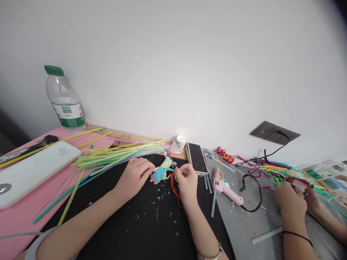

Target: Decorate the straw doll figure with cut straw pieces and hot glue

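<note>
White wall at the back, a counter [151, 224] with a black mat below. The left hand [135, 176] has its grip closed around a small woven bundle [159, 174] in pastel blue, yellow and pink, right at the middle of the mat. The right hand [186, 180] is just beside it, grip pinched shut on a teal strip [167, 169] running from the bundle.

The bottle [64, 101] at far left has a green-and-white label, too small to read. The white power bank [32, 168] shows upside-down lettering I can't make out. Loose straws [119, 153] fan out behind, and a phone [197, 157] and pink glue gun [226, 187] lie to the right. Another person's hands [290, 200] work at the right edge.
</note>
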A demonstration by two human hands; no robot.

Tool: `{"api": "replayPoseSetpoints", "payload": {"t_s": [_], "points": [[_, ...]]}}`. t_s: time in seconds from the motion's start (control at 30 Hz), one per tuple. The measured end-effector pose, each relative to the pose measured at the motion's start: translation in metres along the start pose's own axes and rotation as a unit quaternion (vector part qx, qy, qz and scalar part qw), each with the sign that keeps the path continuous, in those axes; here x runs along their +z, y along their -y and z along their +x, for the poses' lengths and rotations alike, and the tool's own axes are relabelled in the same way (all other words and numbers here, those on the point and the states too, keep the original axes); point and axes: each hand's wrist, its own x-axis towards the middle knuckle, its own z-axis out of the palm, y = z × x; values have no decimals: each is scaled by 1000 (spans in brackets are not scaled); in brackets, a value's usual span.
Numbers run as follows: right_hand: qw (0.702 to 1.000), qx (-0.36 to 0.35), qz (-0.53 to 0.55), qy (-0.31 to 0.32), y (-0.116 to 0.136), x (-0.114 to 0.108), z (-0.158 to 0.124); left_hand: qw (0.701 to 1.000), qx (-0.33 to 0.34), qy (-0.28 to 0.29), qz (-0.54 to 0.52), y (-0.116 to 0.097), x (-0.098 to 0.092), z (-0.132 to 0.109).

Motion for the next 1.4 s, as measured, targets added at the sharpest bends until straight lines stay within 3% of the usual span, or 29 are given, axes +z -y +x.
{"api": "replayPoseSetpoints", "payload": {"t_s": [0.33, 0.57, 0.77, 0.87, 1.0, 1.13, 1.27, 1.4], "points": [[998, -36, -39, 35, 2, 0, 1, 1000, 4, -16, 15, 1, 0, -1], [969, -116, -216, 32, -3, -6, 2, 999, -20, -17, 34, 2, 0, -1], [957, -142, -248, 51, 0, -10, 5, 997, -60, -15, 42, 2, -4, 1], [977, -120, -172, 29, 2, -8, 3, 997, -70, -6, 32, 2, -4, 2], [999, -18, 40, 17, 3, -2, 1, 997, -64, 32, 5, 1, -2, 3], [979, 54, 194, 5, 1, 3, 2, 995, -45, 84, -16, -1, -1, 3], [954, 122, 274, -5, 0, 4, 3, 994, -13, 103, -21, -3, -1, 4], [955, 100, 281, 10, 4, 3, 2, 997, 10, 77, 15, -6, -5, 3]]}}
